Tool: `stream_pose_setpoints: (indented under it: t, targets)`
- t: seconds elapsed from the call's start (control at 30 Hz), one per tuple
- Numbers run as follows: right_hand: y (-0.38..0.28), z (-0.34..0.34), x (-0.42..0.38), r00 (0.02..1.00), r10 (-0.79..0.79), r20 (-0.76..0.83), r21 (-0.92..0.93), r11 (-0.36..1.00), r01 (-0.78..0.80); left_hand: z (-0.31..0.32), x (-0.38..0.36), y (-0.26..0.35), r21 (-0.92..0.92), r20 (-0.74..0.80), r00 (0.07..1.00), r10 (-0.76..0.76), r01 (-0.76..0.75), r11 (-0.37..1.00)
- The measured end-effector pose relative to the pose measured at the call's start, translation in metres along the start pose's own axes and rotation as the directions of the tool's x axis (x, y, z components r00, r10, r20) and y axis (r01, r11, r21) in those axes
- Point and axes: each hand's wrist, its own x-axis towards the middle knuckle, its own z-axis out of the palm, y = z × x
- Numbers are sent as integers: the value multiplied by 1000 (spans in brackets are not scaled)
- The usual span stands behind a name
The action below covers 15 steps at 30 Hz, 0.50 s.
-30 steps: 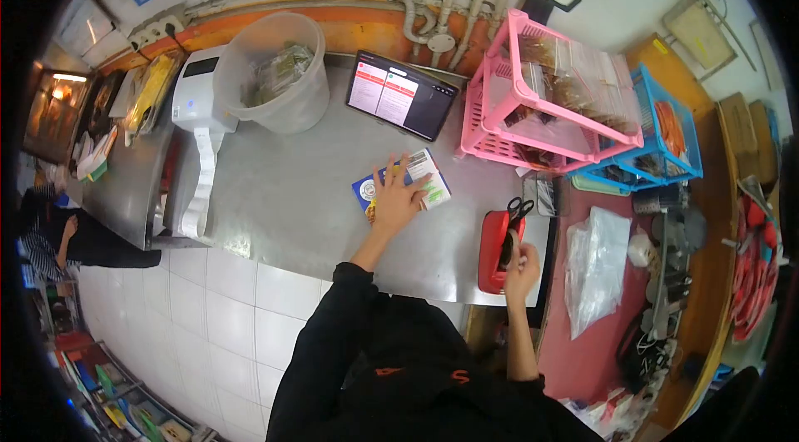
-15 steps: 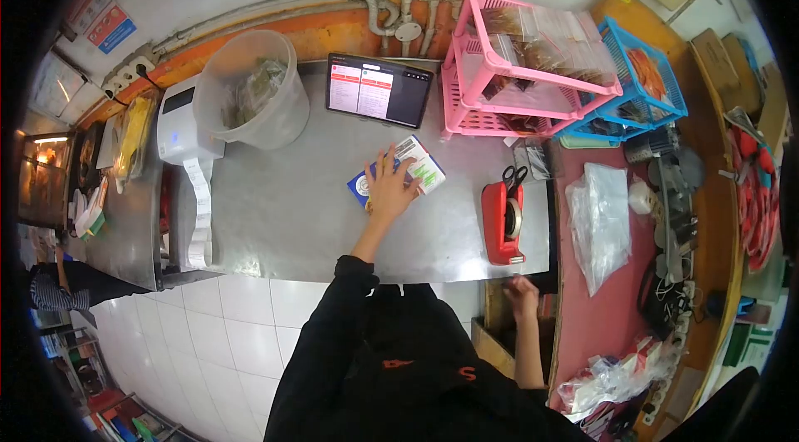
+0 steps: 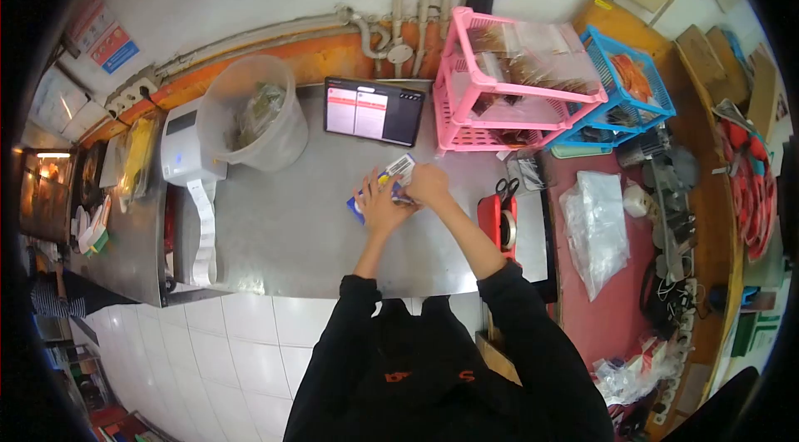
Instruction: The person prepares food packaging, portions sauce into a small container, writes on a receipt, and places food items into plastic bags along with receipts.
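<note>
A small blue and white carton (image 3: 398, 166) lies on the metal table, mostly covered by my hands. My left hand (image 3: 383, 209) rests on top of it with fingers spread over the surface. Against the carton's right side is my right hand (image 3: 429, 186), its fingers curled closed. Whatever is in that fist, if anything, is hidden. Just behind the carton a tablet (image 3: 372, 113) stands with a lit screen.
To the right are a red tape dispenser (image 3: 493, 225) and scissors (image 3: 506, 190). A pink rack (image 3: 466, 88) and blue basket (image 3: 599, 51) stand behind. On the left are a clear bucket (image 3: 287, 138) and a label printer (image 3: 185, 151) trailing its paper strip.
My right hand has come up from beside the drawer under the table to the carton. My left hand has stayed on the carton. The whole view has shifted slightly.
</note>
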Motion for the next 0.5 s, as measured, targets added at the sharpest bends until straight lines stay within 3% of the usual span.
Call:
stream_pose_setpoints:
  t: [0.1,0.13,0.2,0.23,0.27,0.3,0.33,0.37,0.4,0.43,0.47,0.5]
  targets:
    - [19,-18,-8,997,48,59,-64,997,-45,4,-2,-3,21,-14,1000,13,-12,1000]
    - [33,-24,-19,998,57,40,-127,991,-51,4,-1,-4,47,11,1000,8,-9,999]
    - [81,-17,-42,997,62,-35,-166,984,-67,10,4,-13,-73,13,1000,14,-13,997]
    - [105,-15,-52,996,22,-90,-194,980,-39,15,4,-15,-23,-62,998,15,-16,1000]
    - [126,-41,-76,994,106,-12,3,994,-106,20,4,-17,30,-138,990,13,-9,1000]
    - [153,-71,-104,983,165,77,197,964,-177,20,5,-19,-55,-127,992,0,-7,998]
    - [206,-62,-118,970,234,-71,303,931,-203,21,5,-21,-137,-114,993,-20,5,991]
    - [259,-51,-131,929,308,-205,407,890,-205,25,6,-34,-231,-236,972,19,-75,970]
    - [286,-72,-151,812,463,-356,396,862,-317,32,3,-37,-309,-358,933,41,-160,938]
    - [343,-61,-161,718,523,-460,441,836,-327,32,-4,-19,-308,-352,935,45,-161,937]
    - [377,-66,-177,637,547,-543,279,833,-478,20,-12,11,-248,-405,914,40,-151,957]
    - [422,-54,-183,664,583,-468,189,800,-570,14,-18,43,-186,-460,887,38,-138,973]
